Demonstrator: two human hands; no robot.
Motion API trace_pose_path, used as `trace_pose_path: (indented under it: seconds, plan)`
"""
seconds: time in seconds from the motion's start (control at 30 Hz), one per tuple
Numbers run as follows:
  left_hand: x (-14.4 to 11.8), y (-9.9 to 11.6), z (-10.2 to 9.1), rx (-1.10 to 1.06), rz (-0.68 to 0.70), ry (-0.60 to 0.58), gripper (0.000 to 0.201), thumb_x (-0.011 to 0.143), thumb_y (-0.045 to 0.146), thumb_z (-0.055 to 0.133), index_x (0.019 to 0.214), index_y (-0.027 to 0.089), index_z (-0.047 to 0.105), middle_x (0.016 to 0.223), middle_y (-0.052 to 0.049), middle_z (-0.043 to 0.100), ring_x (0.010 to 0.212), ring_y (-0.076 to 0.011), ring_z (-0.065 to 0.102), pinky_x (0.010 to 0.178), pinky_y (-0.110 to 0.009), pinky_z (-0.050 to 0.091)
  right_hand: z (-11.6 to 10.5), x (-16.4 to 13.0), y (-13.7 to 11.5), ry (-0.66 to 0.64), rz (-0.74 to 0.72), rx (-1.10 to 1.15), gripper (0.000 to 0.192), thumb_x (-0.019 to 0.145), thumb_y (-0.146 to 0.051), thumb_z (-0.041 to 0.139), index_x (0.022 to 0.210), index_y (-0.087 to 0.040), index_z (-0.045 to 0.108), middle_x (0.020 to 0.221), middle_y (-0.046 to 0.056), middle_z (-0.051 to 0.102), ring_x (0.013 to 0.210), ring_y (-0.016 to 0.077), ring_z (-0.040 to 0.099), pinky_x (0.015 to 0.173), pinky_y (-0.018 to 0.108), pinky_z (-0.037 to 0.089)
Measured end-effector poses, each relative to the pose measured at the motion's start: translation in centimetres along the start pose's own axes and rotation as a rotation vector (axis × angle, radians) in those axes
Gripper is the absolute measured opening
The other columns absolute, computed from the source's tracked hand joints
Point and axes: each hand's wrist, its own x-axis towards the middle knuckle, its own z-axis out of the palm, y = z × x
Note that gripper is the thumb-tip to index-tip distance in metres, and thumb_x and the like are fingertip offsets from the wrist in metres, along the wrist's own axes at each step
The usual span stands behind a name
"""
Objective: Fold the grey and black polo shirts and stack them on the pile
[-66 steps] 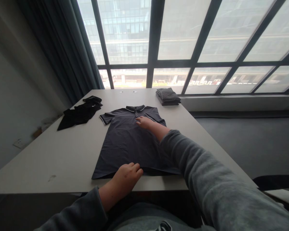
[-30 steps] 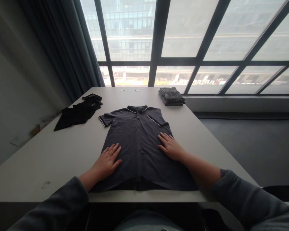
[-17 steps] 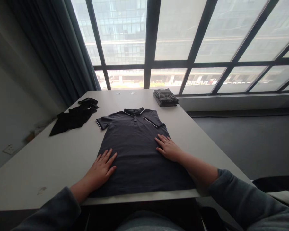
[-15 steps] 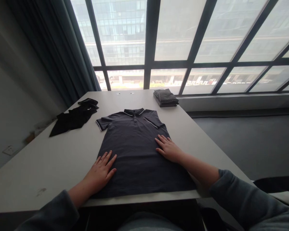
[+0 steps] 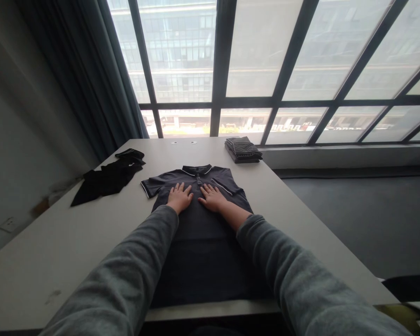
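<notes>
A dark grey polo shirt [image 5: 210,252] lies spread front side up, its collar [image 5: 197,170] pointing toward the window and its hem near the table's front edge. White piping trims the collar and sleeves. My left hand [image 5: 180,197] rests flat on the upper chest, left of the button placket, fingers spread. On the other side of the placket, my right hand [image 5: 212,198] also lies flat with its fingers apart. Neither hand grips the cloth. My forearms cover parts of the shirt's sides.
The white table [image 5: 91,252] carries a rumpled black garment [image 5: 107,179] at the left and a stack of folded clothes [image 5: 243,150], striped on top, at the far right corner. Behind stand a window and a dark curtain [image 5: 91,70]. A wall socket [image 5: 9,224] is at the left.
Both hands have moved from the shirt's lower sides up and inward to the chest beside the placket. The shirt stays spread in the same place on the table.
</notes>
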Motion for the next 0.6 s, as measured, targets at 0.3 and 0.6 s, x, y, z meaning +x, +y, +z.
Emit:
trace_pose_path:
  seconds: [0.3,0.6]
  plan:
    - [0.0,-6.1,2.1,-0.020,-0.251,-0.026,0.069,0.107,0.060,0.030,0.169,0.030,0.037,0.177,-0.011,0.028,0.163,-0.0372,0.024,0.130,-0.050,0.021,0.8,-1.6,2.5,0.023,0.024,0.049,0.068,0.107,-0.075,0.022,0.167,-0.046,0.033,0.181,-0.002,0.001,0.166,0.0396,0.000,0.131,0.059,0.006]
    - [0.1,-5.9,2.2,-0.020,-0.281,-0.013,0.071,0.105,0.060,0.032,0.169,0.030,0.037,0.177,-0.009,0.028,0.163,-0.0356,0.025,0.131,-0.050,0.020,0.8,-1.5,2.2,0.032,0.097,0.028,0.076,0.107,-0.073,0.022,0.172,-0.035,0.025,0.181,0.006,0.009,0.167,0.0337,0.008,0.132,0.052,0.008]
